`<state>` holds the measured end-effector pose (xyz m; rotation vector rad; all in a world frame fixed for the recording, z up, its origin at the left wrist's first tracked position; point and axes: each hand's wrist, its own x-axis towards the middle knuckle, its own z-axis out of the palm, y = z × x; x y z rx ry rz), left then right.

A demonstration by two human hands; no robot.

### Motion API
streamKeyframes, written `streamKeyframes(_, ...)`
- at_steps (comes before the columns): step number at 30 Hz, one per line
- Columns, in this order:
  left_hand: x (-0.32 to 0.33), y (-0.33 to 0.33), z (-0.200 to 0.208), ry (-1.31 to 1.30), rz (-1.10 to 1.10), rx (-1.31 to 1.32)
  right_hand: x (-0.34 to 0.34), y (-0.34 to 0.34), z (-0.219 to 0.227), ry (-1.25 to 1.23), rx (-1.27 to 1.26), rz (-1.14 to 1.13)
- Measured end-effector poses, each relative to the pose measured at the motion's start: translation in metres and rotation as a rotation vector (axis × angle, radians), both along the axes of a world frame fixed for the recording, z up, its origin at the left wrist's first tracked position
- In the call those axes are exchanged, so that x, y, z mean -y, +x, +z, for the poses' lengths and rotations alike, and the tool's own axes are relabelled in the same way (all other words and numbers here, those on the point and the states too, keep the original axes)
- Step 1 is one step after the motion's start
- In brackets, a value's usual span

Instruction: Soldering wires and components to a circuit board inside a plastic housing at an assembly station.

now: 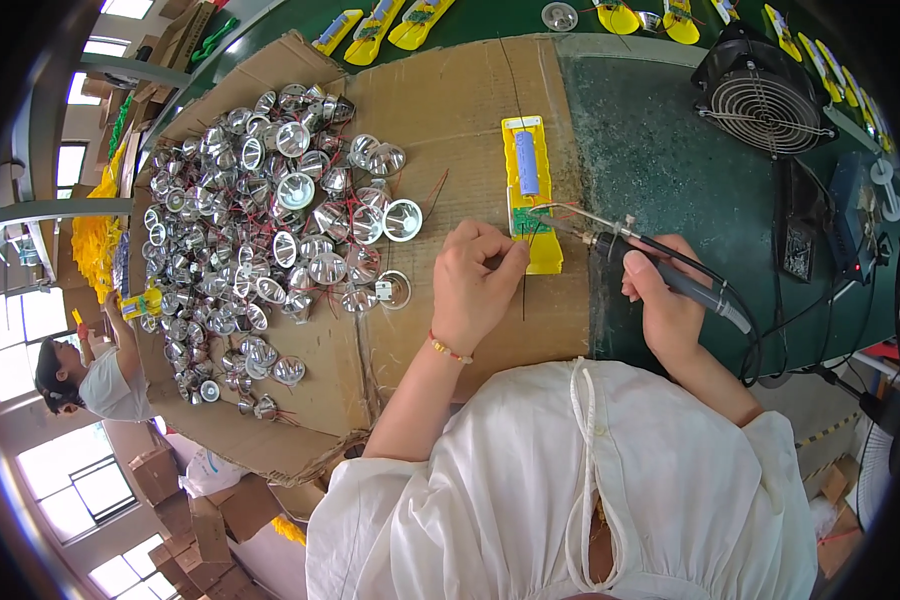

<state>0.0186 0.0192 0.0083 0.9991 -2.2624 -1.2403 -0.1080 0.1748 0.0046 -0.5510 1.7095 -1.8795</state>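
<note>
A yellow plastic housing (544, 262) lies on the cardboard in front of me, with a blue cylindrical battery (527, 163) in its upper part. Below the battery sits a small green circuit board (522, 222) with thin wires. My left hand (478, 275) is at the housing's lower left, thumb and finger pinched at a thin black wire (525, 295). In my right hand (668, 305) is a soldering iron (688, 285), held like a pen. Its tip points left to the board; a thin metal tube runs along it. Whether the tip touches the board I cannot tell.
Many shiny reflector cups (295, 190) with red wires fill the cardboard (420, 110) at left. A black fan (765, 105) and a blue soldering station (855, 220) stand at right, cables trailing. More yellow housings (375, 32) line the far edge. Another person (100, 375) works at far left.
</note>
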Motion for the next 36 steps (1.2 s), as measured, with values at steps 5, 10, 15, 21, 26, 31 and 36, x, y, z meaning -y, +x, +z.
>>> streamKeyframes(5, 0.001, 0.0, 0.0, -0.003, -0.004, 0.002, -0.006, -0.006, 0.002, -0.046, 0.0, -0.024)
streamKeyframes(10, 0.002, -0.001, 0.005, -0.005, 0.014, -0.06, -0.013, -0.012, 0.001, -0.096, -0.004, -0.034)
streamKeyframes(15, 0.016, 0.001, 0.002, 0.109, -0.065, 0.184, -0.03, -0.034, -0.004, -0.071, -0.06, -0.142)
streamKeyframes(21, 0.098, -0.115, 0.028, -0.145, -0.094, 0.234, -0.034, -0.044, -0.013, 0.025, -0.045, -0.202)
streamKeyframes(26, 0.201, -0.181, 0.024, -0.768, 0.249, 0.299, -0.037, -0.039, -0.016, 0.03, -0.006, -0.229)
streamKeyframes(31, 0.237, -0.167, 0.01, -0.66, 0.111, 0.667, -0.037, -0.041, -0.018, 0.039, 0.024, -0.205)
streamKeyframes(36, 0.141, -0.127, 0.042, -0.681, -0.023, 0.572, -0.036, -0.046, -0.019, 0.037, 0.028, -0.197)
